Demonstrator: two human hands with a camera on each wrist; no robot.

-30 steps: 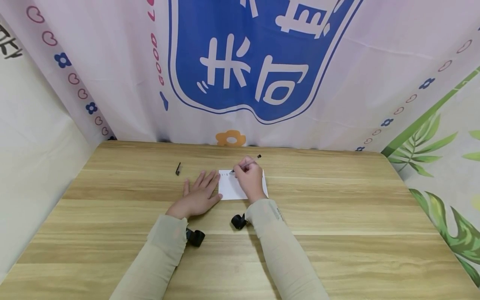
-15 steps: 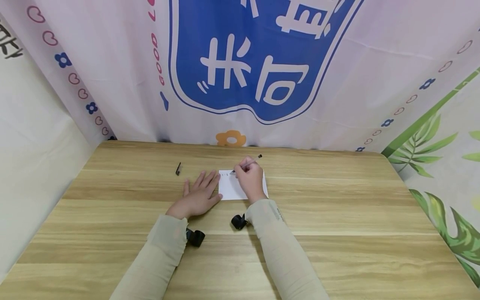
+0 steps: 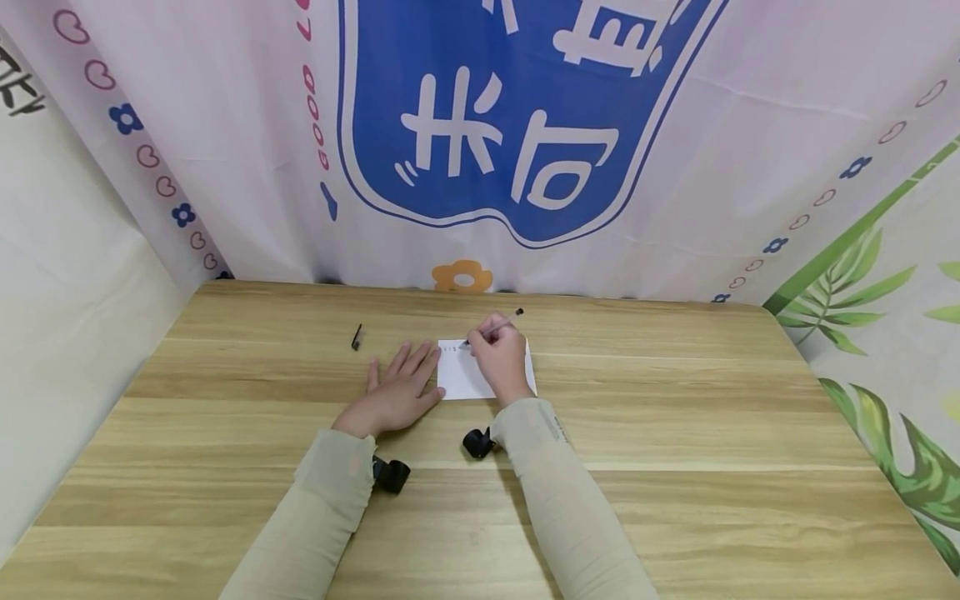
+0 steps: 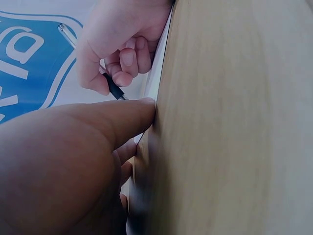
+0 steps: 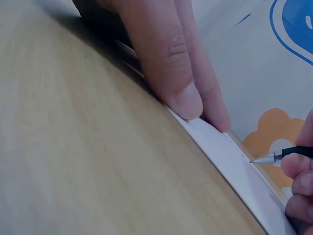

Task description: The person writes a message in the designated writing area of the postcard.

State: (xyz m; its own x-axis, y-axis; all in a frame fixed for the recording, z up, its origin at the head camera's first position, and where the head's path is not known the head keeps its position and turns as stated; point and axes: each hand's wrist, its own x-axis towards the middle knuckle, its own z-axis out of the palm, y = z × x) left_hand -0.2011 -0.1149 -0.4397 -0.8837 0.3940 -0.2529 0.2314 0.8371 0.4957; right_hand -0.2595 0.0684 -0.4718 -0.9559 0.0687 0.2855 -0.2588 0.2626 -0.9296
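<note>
A small white sheet of paper (image 3: 465, 379) lies on the wooden table, with a short row of small dark marks near its top left. My right hand (image 3: 501, 358) pinches a pen (image 3: 501, 325) with a clear barrel and black grip; in the right wrist view the pen's metal tip (image 5: 261, 159) meets the paper (image 5: 230, 164). Flat on the table, my left hand (image 3: 397, 396) has its fingers spread, and its thumb and fingertips rest on the paper's left edge. The left wrist view shows that left thumb (image 4: 132, 117) at the edge, with the right hand (image 4: 117, 49) beyond it.
A black pen cap (image 3: 356, 337) lies on the table (image 3: 712, 458) left of the paper, beyond the left hand. Small black wrist cameras (image 3: 392, 476) sit by both cuffs. A printed curtain (image 3: 262, 167) hangs along the table's far edge.
The pen's top end shifts very slightly in the right hand's grip. The left hand, the paper and the pen cap stay where they were.
</note>
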